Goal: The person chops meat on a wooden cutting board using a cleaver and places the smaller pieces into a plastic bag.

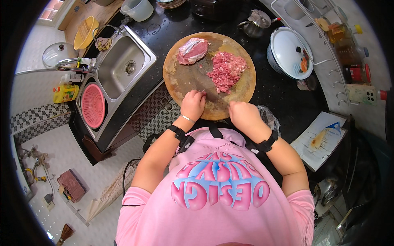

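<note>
A round wooden chopping board (pixel 187 81) lies on the counter before me. My left hand (pixel 193 104) is at its near edge, the fingertips closed on a small scrap of meat (pixel 203 92). To the right, my right hand (pixel 245 114) is curled into a fist over the board's near right edge; whether it grips a handle is hidden by the fingers, and no blade shows clearly. Chopped pink meat (pixel 227 71) is heaped on the right half of the board. A larger raw piece of meat (pixel 193 51) rests at the far left of it.
Left of the board is a steel sink (pixel 120 72) with a pink colander (pixel 93 105) beside its basin. A lidded enamel pot (pixel 289 52) and a steel teapot (pixel 255 24) stand to the right and far right. Beside my right wrist lies a clear plastic bag (pixel 268 117).
</note>
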